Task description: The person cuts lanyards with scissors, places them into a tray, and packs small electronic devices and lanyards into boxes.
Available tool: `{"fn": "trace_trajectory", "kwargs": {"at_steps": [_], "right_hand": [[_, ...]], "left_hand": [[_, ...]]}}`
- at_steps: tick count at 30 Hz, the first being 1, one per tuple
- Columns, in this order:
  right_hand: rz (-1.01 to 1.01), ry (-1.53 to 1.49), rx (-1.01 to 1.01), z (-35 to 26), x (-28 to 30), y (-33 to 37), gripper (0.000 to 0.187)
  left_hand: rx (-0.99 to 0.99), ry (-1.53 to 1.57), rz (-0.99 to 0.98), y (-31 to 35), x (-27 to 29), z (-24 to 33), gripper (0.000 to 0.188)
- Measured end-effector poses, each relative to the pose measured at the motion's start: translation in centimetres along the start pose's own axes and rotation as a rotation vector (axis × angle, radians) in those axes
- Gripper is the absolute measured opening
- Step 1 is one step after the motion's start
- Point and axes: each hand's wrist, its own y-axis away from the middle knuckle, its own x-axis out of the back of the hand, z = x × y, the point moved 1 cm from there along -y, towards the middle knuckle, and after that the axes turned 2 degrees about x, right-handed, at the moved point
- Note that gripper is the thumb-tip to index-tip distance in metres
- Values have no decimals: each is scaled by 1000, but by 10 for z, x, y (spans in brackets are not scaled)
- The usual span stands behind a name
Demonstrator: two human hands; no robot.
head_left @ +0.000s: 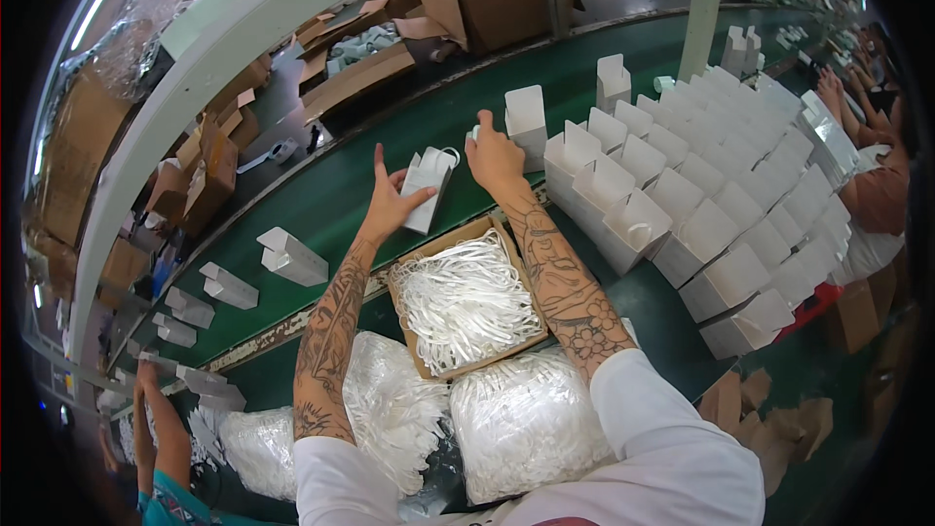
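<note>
My left hand (392, 197) grips a small white open-topped box (429, 191) over the green conveyor belt, its thumb lying across the box's face and its index finger pointing up. A thin white loop, like a cord, sticks out at the top of this box. Just right of it, my right hand (497, 158) is closed, with a small pale piece at its fingertips that is too small to name. Beyond that hand an open white box (527, 122) stands upright. Below and between my forearms lies a shallow cardboard box (397, 278) full of white cords (466, 300).
Many open white boxes (721, 185) stand packed together at right. Several more line the conveyor belt (336, 197) at left. Clear plastic bags of white cords (526, 424) lie in front of me. Co-workers' arms (168, 419) show at both sides. A pale post (703, 10) rises behind.
</note>
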Motion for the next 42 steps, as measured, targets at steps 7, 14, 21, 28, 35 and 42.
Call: {"fn": "trace_trajectory", "kwargs": {"at_steps": [7,14,21,28,35,42], "right_hand": [[-71,-68,140,-30,4,1,40],[-119,-476,397,-63,27,-1,28],[-188,-897,548,-110,40,10,26],[-53,-829,696,-107,15,26,27],[-10,-758,894,-140,0,32,28],[21,-221,1031,-148,-23,63,28]], "left_hand": [[-150,208,203,28,37,11,79],[-96,188,237,53,40,-11,56],[-84,96,164,57,74,-25,55],[-125,68,137,53,63,-30,52],[-169,32,200,66,102,-41,51],[-152,-17,222,62,115,-50,48]]}}
